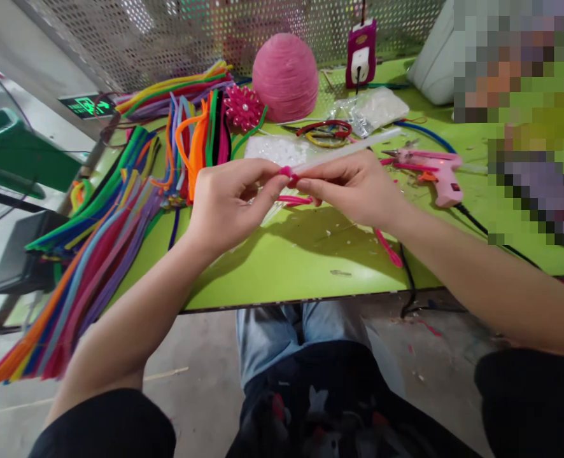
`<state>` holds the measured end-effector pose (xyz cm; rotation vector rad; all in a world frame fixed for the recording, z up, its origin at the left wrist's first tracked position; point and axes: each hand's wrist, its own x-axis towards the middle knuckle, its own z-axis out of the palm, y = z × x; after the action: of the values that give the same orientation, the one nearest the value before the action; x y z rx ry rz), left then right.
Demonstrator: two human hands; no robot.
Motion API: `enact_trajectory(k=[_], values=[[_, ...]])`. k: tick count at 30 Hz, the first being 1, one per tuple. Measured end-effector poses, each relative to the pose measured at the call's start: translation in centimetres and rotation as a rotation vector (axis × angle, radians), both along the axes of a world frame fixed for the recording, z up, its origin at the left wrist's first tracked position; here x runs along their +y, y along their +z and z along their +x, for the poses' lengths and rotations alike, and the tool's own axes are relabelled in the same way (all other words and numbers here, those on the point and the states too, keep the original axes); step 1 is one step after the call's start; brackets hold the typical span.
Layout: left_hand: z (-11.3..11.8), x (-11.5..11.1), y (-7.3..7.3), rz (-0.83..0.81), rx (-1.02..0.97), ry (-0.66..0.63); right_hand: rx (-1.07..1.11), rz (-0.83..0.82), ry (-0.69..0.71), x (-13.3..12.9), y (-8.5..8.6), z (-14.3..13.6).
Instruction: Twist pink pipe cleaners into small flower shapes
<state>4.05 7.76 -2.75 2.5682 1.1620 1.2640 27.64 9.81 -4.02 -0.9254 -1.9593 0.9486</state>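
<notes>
My left hand (237,200) and my right hand (353,187) meet over the near half of the table, fingers pinched. Between their fingertips is a deep pink pipe cleaner (289,173), apparently bent around the end of a translucent white rod (349,151). That rod slants up to the right, along the top of my right index finger. How each fingertip grips is partly hidden. Just below the hands is another pink pipe cleaner piece (294,200). A clear bag of small white bits (279,149) lies behind them.
Bundles of coloured pipe cleaners (114,222) fill the left, some overhanging the edge. At the back are a pink wrapped ball (286,77), a pink flower (244,108) and a power socket (361,54). A pink glue gun (432,168) with a black cord lies right.
</notes>
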Motion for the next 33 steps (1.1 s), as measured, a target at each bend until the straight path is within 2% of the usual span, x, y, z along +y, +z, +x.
enact_trajectory(k=[2,4,6,9,12,14,16,18,20,22,23,25,28,31,33], values=[[0.0,0.3,-0.3,0.000,0.005,0.074,-0.136,0.258,-0.111,-1.4,-0.1,-0.9],[-0.2,0.5,-0.6,0.067,0.100,0.111,-0.329,0.461,-0.145,-2.5,0.3,-1.2],[-0.4,0.7,-0.8,0.142,0.249,0.135,-0.488,0.564,-0.151,-3.0,1.0,-0.9],[-0.7,0.7,-0.7,0.229,0.454,0.096,-0.603,0.575,-0.128,-2.4,2.3,0.1],[-0.9,0.7,-0.3,0.222,0.550,-0.043,-0.548,0.451,-0.025,-0.8,3.1,1.4],[-0.9,0.8,-0.2,0.173,0.532,-0.160,-0.455,0.309,0.083,0.5,3.2,2.3],[-0.9,0.8,-0.1,0.150,0.424,-0.291,-0.359,0.130,0.203,1.7,2.8,2.9],[-0.8,0.7,0.0,0.114,0.290,-0.354,-0.254,-0.053,0.302,2.4,2.1,3.2],[-0.6,0.5,-0.1,0.069,0.177,-0.297,-0.165,-0.208,0.339,2.5,1.4,2.8],[-0.4,0.5,-0.2,0.022,0.090,-0.127,-0.106,-0.258,0.272,1.8,0.8,2.0],[-0.4,0.6,-0.4,0.008,0.047,-0.044,-0.100,-0.213,0.205,1.3,0.6,1.4],[-0.3,0.8,-0.7,-0.003,0.008,0.078,-0.144,0.032,0.040,-0.2,0.5,0.4],[-0.4,1.1,-1.0,0.061,0.131,0.129,-0.402,0.435,-0.092,-2.1,1.0,-0.4],[-0.6,0.9,-1.0,0.134,0.366,0.114,-0.615,0.553,-0.088,-2.6,1.9,0.1],[-0.7,0.7,-0.9,0.172,0.493,0.021,-0.640,0.541,-0.046,-1.8,2.5,0.9]])
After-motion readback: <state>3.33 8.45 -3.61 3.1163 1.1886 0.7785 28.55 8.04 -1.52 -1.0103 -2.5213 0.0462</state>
